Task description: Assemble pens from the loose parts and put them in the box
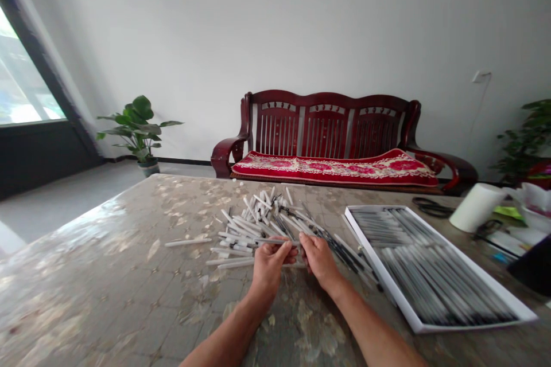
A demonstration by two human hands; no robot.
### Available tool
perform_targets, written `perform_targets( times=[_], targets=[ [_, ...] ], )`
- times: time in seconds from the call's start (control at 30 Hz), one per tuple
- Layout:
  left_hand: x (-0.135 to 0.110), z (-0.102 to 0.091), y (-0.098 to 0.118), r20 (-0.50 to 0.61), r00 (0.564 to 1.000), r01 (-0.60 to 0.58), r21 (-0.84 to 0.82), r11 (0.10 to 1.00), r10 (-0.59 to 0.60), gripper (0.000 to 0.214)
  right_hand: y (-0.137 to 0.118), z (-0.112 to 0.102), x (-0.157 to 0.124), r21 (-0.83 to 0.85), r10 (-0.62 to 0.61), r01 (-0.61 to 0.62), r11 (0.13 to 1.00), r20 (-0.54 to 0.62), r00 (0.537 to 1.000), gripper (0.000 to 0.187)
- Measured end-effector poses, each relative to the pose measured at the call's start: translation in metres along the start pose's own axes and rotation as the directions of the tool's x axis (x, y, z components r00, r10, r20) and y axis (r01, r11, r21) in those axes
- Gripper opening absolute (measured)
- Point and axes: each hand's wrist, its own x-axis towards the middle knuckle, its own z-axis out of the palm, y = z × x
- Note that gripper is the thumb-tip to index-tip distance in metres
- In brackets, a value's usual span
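Observation:
My left hand (271,264) is closed on a slim grey pen (263,240), thumb on top, with the pen lying roughly level. At the pen's right end my right hand (319,257) pinches with thumb and forefinger; its other fingers are curled under and partly hidden. Just beyond both hands spreads a loose pile of pens (245,223), white and translucent, some with dark parts. One stray pen (188,242) lies to the left of the pile. To the right, a shallow white box (404,308) holds many grey pens (434,275) laid side by side in two rows.
A patterned cloth (129,292) covers the table. Black scissors (433,206), a white roll (477,207) and a dark object (534,269) are at the right. Behind the table stand a red wooden bench (327,126) and a potted plant (140,126).

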Motion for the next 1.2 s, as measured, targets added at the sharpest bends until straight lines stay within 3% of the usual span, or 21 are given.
perform_targets(
  times=[0.17,0.27,0.37,0.43,0.5,0.57,0.6,0.67,0.7,0.77,0.83,0.9,0.97,1.07,1.2],
  targets=[
    [-0.003,0.003,0.005,0.039,0.992,-0.124,0.088,0.988,0.121,0.026,-0.009,0.005,-0.003,0.191,0.196,-0.205,0.960,0.068,0.978,0.052],
    [-0.002,0.003,0.005,0.060,0.994,-0.099,0.093,0.991,0.093,0.027,-0.013,-0.002,-0.001,0.223,0.173,-0.193,0.955,0.107,0.979,0.053],
    [0.000,-0.002,0.007,0.142,0.988,0.045,0.058,0.997,-0.053,0.034,-0.013,-0.016,0.005,0.216,0.080,-0.106,0.971,0.125,0.989,0.054],
    [0.000,-0.007,0.011,0.248,0.945,0.206,0.053,0.977,-0.213,0.038,-0.011,-0.024,0.009,0.189,0.039,-0.064,0.980,0.134,0.990,0.053],
    [-0.003,-0.011,0.015,0.395,0.836,0.373,0.101,0.922,-0.381,0.045,-0.008,-0.028,0.011,0.149,0.022,-0.044,0.988,0.144,0.989,0.051],
    [-0.007,-0.014,0.017,0.501,0.733,0.442,0.165,0.882,-0.461,0.047,-0.005,-0.028,0.011,0.108,0.008,-0.024,0.994,0.144,0.990,0.052],
    [-0.008,-0.014,0.018,0.526,0.706,0.444,0.193,0.875,-0.474,0.045,-0.004,-0.027,0.011,0.095,0.001,-0.015,0.995,0.147,0.989,0.052],
    [-0.009,-0.015,0.018,0.529,0.713,0.420,0.205,0.884,-0.461,0.038,-0.002,-0.025,0.013,0.094,-0.004,-0.010,0.995,0.149,0.989,0.051],
    [-0.008,-0.015,0.018,0.511,0.738,0.411,0.176,0.895,-0.440,0.036,-0.001,-0.025,0.014,0.100,-0.002,-0.012,0.995,0.135,0.991,0.050],
    [-0.001,-0.016,0.019,0.440,0.833,0.366,0.016,0.930,-0.335,0.032,0.004,-0.029,0.020,0.076,-0.002,-0.003,0.997,0.063,0.998,0.044],
    [0.008,-0.019,0.022,0.293,0.940,0.243,-0.210,0.947,-0.176,0.030,0.010,-0.034,0.026,-0.022,-0.025,0.024,0.999,-0.038,0.999,0.034],
    [0.018,-0.023,0.026,0.108,0.992,0.096,-0.363,0.927,-0.060,0.027,0.017,-0.040,0.031,-0.161,-0.070,0.054,0.985,-0.093,0.993,0.022],
    [0.025,-0.027,0.029,-0.073,0.997,-0.007,-0.434,0.901,-0.027,0.019,0.021,-0.042,0.034,-0.295,-0.112,0.080,0.952,-0.095,0.989,0.020],
    [0.030,-0.033,0.030,-0.294,0.955,-0.093,-0.438,0.894,-0.045,0.009,0.020,-0.039,0.036,-0.470,-0.152,0.108,0.876,-0.056,0.987,0.022],
    [0.034,-0.040,0.029,-0.465,0.885,-0.200,-0.327,0.924,0.028,0.010,0.015,-0.034,0.038,-0.634,-0.147,0.110,0.766,-0.006,0.989,0.026]
  ],
)
